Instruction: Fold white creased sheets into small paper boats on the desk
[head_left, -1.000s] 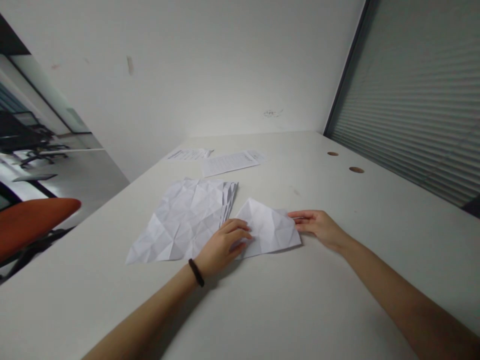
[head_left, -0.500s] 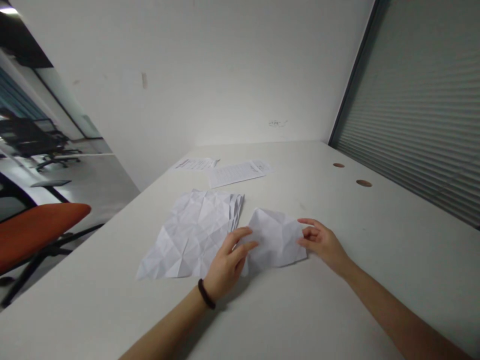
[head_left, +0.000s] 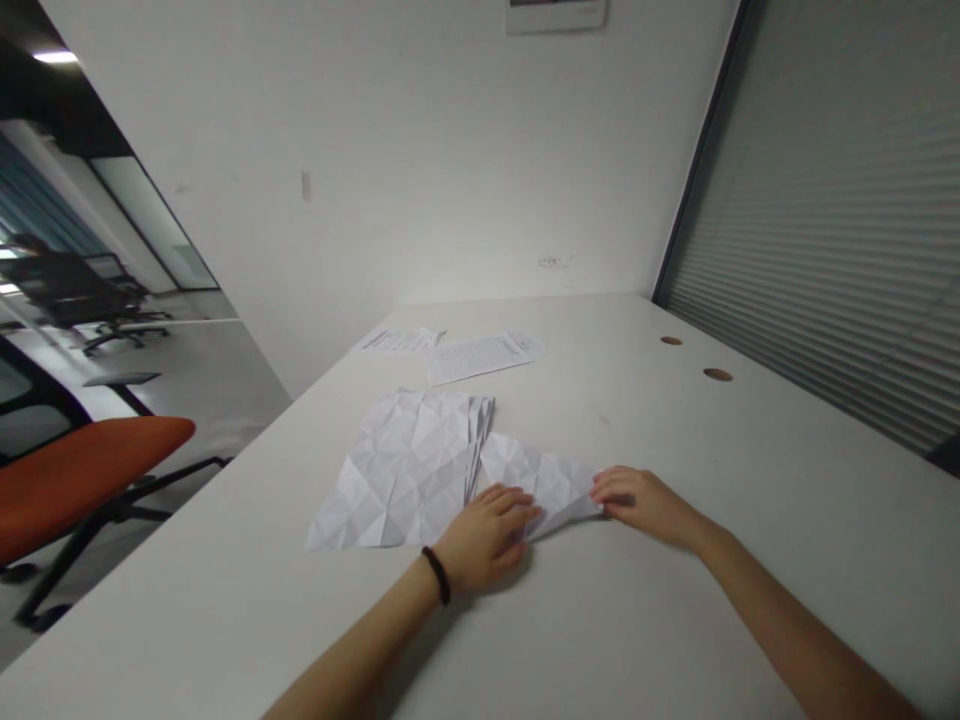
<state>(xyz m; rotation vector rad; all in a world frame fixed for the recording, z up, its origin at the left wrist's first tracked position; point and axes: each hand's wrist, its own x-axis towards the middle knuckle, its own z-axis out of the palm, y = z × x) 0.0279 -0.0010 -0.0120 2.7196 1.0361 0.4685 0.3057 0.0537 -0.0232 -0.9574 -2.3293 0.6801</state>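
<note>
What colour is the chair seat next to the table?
The chair seat is orange, seen in the head view.

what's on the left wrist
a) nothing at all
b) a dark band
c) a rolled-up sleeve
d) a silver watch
b: a dark band circles the wrist just behind the left hand, which rests on the near edge of the small creased paper while the right hand touches its right corner. Both forearms are bare and no watch shows.
</note>
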